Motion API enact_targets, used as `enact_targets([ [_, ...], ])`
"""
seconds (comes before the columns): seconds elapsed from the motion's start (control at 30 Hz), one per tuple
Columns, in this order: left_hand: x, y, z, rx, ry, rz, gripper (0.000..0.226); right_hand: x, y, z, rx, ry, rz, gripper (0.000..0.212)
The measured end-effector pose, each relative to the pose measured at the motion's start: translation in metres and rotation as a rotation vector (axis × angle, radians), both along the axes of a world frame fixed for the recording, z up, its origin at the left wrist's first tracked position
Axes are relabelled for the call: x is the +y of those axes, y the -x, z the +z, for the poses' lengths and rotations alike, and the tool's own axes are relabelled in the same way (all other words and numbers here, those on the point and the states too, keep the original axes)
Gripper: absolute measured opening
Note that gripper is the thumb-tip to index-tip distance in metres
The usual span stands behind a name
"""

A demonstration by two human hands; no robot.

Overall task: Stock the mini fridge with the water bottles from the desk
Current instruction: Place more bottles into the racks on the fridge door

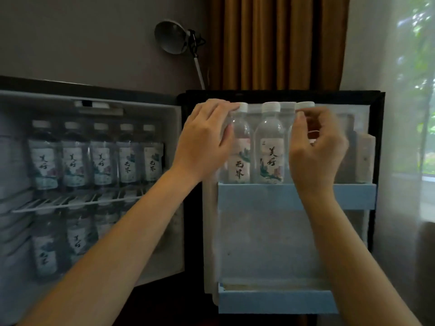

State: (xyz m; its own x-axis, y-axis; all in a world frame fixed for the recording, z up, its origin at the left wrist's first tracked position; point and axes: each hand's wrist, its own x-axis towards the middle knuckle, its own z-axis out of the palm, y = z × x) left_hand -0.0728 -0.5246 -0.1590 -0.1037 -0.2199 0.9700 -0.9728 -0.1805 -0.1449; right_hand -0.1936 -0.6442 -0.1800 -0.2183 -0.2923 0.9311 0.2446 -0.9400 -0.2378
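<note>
- Standing open, the fridge (47, 100) showed its cavity at left, and its door (282, 243) was swung out to the right.
- Upper door shelf (259, 196), pale blue: carried a row of upright bottles with white caps.
- Left bottle (240, 151): stood at the left end of that shelf. The left hand (204, 140) was wrapped round its shoulder and neck, fingertips by the cap.
- Middle bottle (269, 147): stood just beside the left bottle, between the two hands, label forward, with no hand on it.
- Right bottle (305, 105): stood in the same row, its body mostly hidden behind the right hand (315, 147). Thumb and forefinger pinched it just under the cap; the other fingers were curled.
- Rear cap (287, 105): showed behind the row, between the middle and right bottles.
- Lower door shelf (277, 302), pale blue: contents could not be told.
- Wire shelf (77, 203), in the cavity: bore the upper row (101, 158), five bottles upright with labels forward.
- Lower row (77, 238): more bottles beneath the wire shelf, dim.
- Lamp (171, 36): on the wall above the fridge.
- Curtain (277, 41), brown: behind the door.
- Window (419, 90): at far right.
</note>
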Motion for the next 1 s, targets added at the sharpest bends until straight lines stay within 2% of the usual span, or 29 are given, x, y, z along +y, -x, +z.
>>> enact_targets([
  [0.13, 0.055, -0.035, -0.027, 0.062, -0.015, 0.122, 0.032, 0.061, -0.051, -0.015, 0.199, 0.126, 0.159, 0.020],
  [0.3, 0.160, -0.088, -0.085, 0.230, -0.051, 0.305, 0.034, 0.146, -0.128, -0.054, 0.446, 0.154, 0.390, 0.016],
  [0.47, 0.282, -0.122, -0.151, 0.524, -0.008, 0.477, 0.036, 0.251, -0.196, -0.097, 0.668, 0.229, 0.619, 0.018],
  [0.63, 0.420, -0.131, -0.215, 0.766, 0.053, 0.795, 0.028, 0.384, -0.251, -0.151, 0.911, 0.414, 0.842, 0.016],
  [0.83, 0.553, -0.141, -0.258, 1.107, 0.236, 1.071, 0.037, 0.521, -0.300, -0.205, 1.188, 0.507, 0.990, 0.021],
  [1.0, 0.628, -0.168, -0.279, 1.406, 0.475, 1.106, 0.051, 0.600, -0.348, -0.236, 1.411, 0.645, 0.961, 0.030],
])
